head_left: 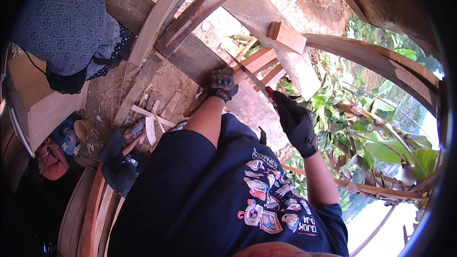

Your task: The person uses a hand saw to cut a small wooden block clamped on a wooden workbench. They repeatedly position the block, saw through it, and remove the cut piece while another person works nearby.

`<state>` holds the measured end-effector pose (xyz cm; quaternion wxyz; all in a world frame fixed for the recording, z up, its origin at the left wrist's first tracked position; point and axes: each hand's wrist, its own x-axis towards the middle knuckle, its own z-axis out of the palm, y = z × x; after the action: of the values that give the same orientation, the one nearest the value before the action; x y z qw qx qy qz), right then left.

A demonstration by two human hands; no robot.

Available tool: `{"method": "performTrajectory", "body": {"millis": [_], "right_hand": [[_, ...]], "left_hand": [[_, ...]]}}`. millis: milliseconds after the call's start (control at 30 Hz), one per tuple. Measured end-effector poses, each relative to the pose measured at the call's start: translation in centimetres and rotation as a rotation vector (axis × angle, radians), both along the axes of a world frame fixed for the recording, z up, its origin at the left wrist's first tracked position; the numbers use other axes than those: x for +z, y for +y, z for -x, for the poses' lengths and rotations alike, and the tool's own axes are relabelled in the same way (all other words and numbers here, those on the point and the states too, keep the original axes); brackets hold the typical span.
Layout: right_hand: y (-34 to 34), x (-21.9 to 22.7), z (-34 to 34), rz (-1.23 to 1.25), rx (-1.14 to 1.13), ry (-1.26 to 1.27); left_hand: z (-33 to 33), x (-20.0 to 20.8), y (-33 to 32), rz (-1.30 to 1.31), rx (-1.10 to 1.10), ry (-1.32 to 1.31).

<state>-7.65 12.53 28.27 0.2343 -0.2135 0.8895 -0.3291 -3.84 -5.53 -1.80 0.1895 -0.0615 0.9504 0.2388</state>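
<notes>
My right hand (pixel 296 121), in a black glove, is closed around the red and black handle (pixel 270 92) of a handsaw. The narrow saw blade (pixel 246 71) points up and to the left, crossing a reddish wooden bar (pixel 259 60). Just left of the blade, my left hand (pixel 222 84), also gloved in black, is closed over the bar; its fingertips are hidden. A wide plank (pixel 193 62) lies beneath the left hand. Whether the teeth have cut into the bar cannot be seen.
Small wooden blocks (pixel 288 37) sit on a pale board (pixel 304 74) beyond the saw. A curved plank (pixel 371 50) stretches right, above green plants (pixel 385 150). Offcuts (pixel 151 126) litter the ground at left. Patterned cloth (pixel 71 24) hangs upper left; another person (pixel 51 161) is lower left.
</notes>
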Motion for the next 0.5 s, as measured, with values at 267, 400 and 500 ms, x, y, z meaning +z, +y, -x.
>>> {"method": "performTrajectory", "body": {"millis": [267, 400, 500], "right_hand": [[-1.3, 7.1, 3.1, -0.155, 0.129, 0.106], [-1.3, -3.0, 7.1, -0.182, 0.286, 0.103], [-5.2, -10.2, 8.4, -0.115, 0.155, -0.082]], "left_hand": [[-0.5, -0.4, 0.4, 0.014, 0.016, 0.017], [0.5, 0.4, 0.0, -0.020, -0.015, -0.101], [-0.5, -0.5, -0.2, -0.019, 0.000, -0.058]]}}
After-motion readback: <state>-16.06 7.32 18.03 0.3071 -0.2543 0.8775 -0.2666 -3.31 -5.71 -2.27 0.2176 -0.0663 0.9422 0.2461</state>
